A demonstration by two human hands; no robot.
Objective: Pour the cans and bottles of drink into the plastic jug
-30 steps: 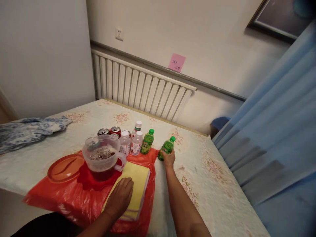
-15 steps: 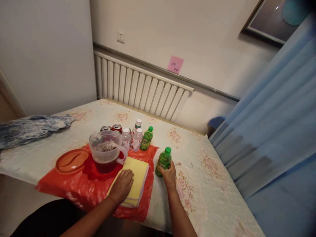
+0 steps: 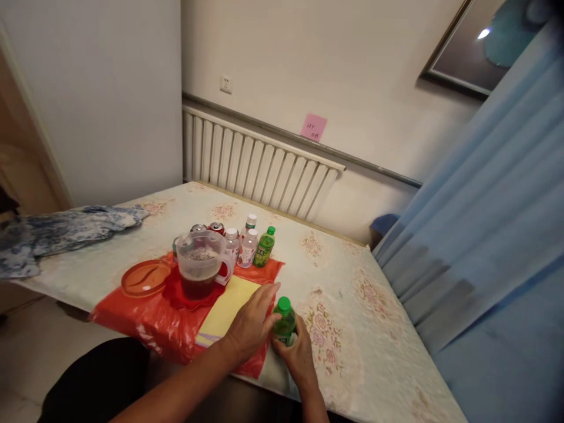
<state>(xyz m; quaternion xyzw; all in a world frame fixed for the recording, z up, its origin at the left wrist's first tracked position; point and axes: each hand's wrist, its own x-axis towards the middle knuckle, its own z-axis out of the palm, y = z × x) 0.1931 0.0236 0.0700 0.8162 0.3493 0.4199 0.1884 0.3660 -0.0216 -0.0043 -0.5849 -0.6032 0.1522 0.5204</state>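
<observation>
A green drink bottle (image 3: 284, 322) with a green cap stands upright near the table's front edge. Wrapped round its lower part is my right hand (image 3: 300, 357). My left hand (image 3: 252, 322) is at the bottle's left side, fingers stretched out and thumb close to the cap; whether it touches cannot be made out. Under that hand a folded yellow cloth (image 3: 227, 305) lies on a red plastic bag (image 3: 145, 329). To the left, a clear plastic pitcher (image 3: 200, 264) of dark foamy liquid stands on a red dish (image 3: 174, 292).
Behind the pitcher stand another green bottle (image 3: 264, 247), several small white-capped bottles (image 3: 247, 249) and drink cans (image 3: 215, 227). An orange lid (image 3: 145, 278) lies on the bag. A blue-white cloth (image 3: 88, 226) covers the table's left end. A blue curtain (image 3: 462, 205) hangs at right.
My left hand has left the yellow cloth and moved right to the bottle. My right hand has brought the bottle nearer to me. The view has shifted slightly.
</observation>
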